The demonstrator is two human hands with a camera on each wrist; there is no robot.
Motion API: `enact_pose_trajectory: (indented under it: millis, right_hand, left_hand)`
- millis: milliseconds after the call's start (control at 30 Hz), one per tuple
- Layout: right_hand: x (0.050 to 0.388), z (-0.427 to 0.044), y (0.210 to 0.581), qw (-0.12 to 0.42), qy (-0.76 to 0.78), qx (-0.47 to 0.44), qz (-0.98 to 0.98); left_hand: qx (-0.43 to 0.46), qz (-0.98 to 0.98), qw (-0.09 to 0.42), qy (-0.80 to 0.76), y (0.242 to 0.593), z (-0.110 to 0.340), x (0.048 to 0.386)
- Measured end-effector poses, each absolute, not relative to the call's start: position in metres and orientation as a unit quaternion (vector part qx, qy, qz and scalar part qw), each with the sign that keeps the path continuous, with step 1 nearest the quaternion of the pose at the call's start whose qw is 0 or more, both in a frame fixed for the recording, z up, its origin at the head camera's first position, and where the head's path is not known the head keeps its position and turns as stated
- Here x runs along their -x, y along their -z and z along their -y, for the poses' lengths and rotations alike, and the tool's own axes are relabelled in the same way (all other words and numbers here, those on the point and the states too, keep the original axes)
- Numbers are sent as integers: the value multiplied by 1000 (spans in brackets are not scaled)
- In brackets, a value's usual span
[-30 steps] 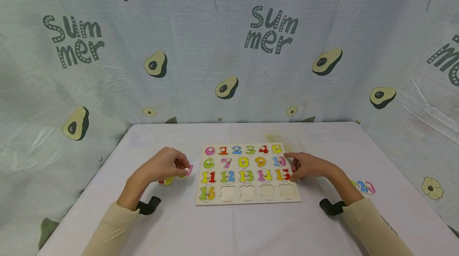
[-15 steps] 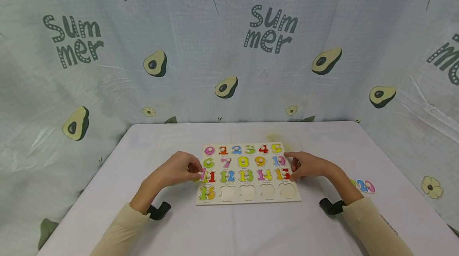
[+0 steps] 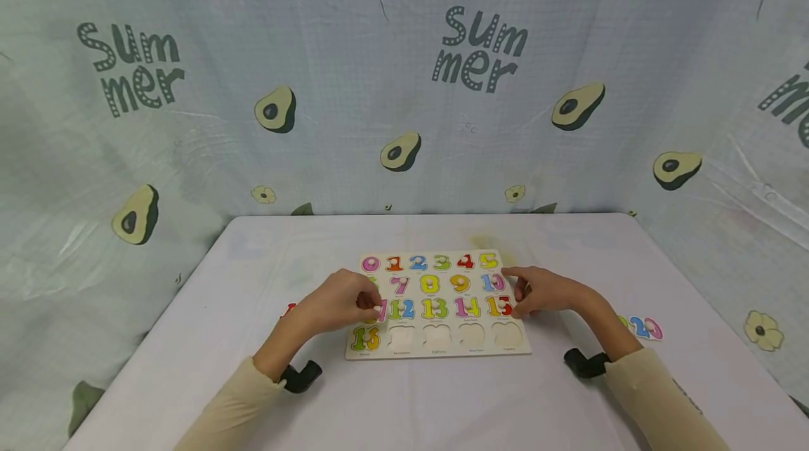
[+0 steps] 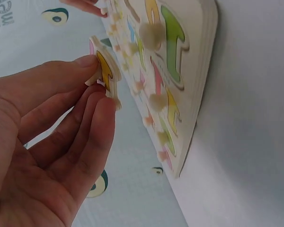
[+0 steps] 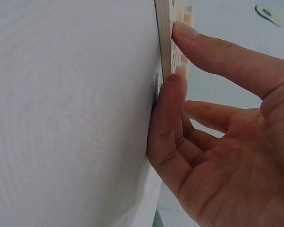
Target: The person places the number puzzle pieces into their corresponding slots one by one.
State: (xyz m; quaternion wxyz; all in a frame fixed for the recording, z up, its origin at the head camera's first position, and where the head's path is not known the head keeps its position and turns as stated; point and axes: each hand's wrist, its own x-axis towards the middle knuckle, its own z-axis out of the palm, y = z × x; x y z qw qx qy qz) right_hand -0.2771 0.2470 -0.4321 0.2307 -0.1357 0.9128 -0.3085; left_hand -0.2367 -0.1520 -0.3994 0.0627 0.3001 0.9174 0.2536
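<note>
My left hand (image 3: 338, 302) pinches a number puzzle piece (image 4: 105, 66) between thumb and fingertips. The piece is tilted, with yellow-orange and pink faces showing; in the head view a pink 7 peeks past the fingers. It hangs above the left part of the wooden number board (image 3: 442, 360), apart from it. Pieces with small knobs fill the upper rows, and a 16 (image 3: 365, 338) sits at the left of the bottom row, beside several bare recesses. My right hand (image 3: 548, 289) rests its thumb and fingertips along the board's right edge, seen closely in the right wrist view.
To the right of my right forearm lie loose pieces, among them a blue-and-pink 20 (image 3: 646, 329). Behind my left hand a bit of a red piece (image 3: 289, 308) shows, mostly hidden. A white cloth (image 3: 411, 409) covers the table, and a printed curtain (image 3: 329, 72) hangs behind.
My left hand has carried the pinched piece rightward from beside the board to above its left part. Behind it, a red piece has come into view. My right hand stays at the board's edge.
</note>
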Motion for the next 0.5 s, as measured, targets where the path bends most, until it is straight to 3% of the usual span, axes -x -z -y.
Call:
enact_pose_trajectory:
  millis: [500]
  right_hand:
    - [280, -249, 435, 232, 308, 144, -911]
  left_hand:
    - [-338, -909, 87, -229, 410, 128, 235]
